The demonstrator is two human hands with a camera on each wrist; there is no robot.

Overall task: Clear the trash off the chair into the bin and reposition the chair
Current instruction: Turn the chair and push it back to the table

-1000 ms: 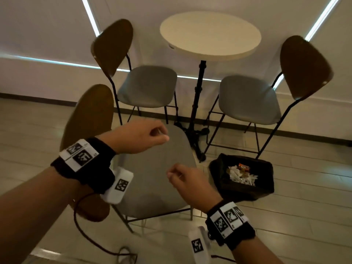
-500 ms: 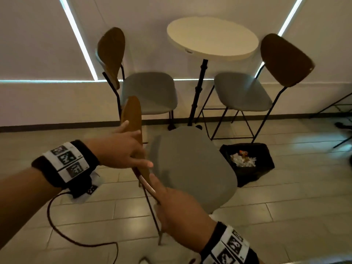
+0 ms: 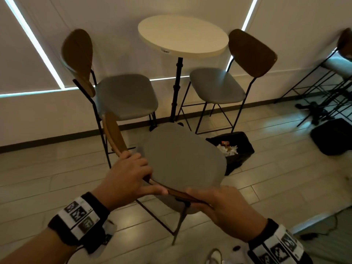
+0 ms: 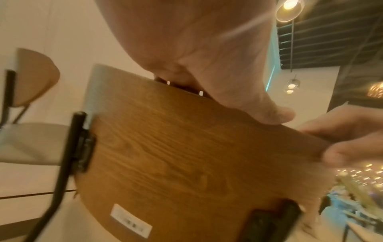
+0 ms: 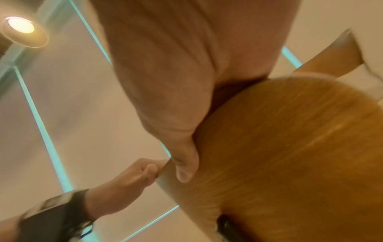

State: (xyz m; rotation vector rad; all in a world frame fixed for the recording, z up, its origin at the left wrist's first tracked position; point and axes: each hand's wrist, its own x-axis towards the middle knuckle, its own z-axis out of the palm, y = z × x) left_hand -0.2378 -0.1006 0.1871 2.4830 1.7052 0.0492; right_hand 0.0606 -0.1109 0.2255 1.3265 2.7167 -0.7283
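1. Chair (image 3: 182,161) with a grey seat and a curved wooden backrest (image 3: 116,134) stands on the tiled floor (image 3: 285,168) in front of the round table (image 3: 182,35), nearest the camera, seat facing the table.
2. Left hand (image 3: 125,178) is clamped on the backrest's top edge: fingers curl over the seat-facing side, and the left wrist view shows the thumb pressed on the wooden rear face.
3. Right hand (image 3: 222,204) grips the same edge further along, away from the left hand; the right wrist view shows its thumb (image 5: 184,165) flat on the wood, fingers wrapped over the rim.
4. Black metal posts (image 4: 68,147) bolt to the rear of the backrest, and a white label (image 4: 130,221) sits low on that face.
5. Bin (image 3: 236,149), black, sits on the floor just beside the chair's seat, on the side toward the right hand, between the chair and one of the two other chairs.
6. Trash (image 3: 227,148), white crumpled paper with a small orange piece, lies inside the bin.
7. Two matching chairs flank the table's black pedestal: one (image 3: 125,96) on the left-hand side, one (image 3: 217,84) on the right-hand side.
8. Both wrists carry black bands with white printed markers (image 3: 80,218).
9. Further black-framed furniture (image 3: 323,88) stands well beyond the bin, away from the chair.
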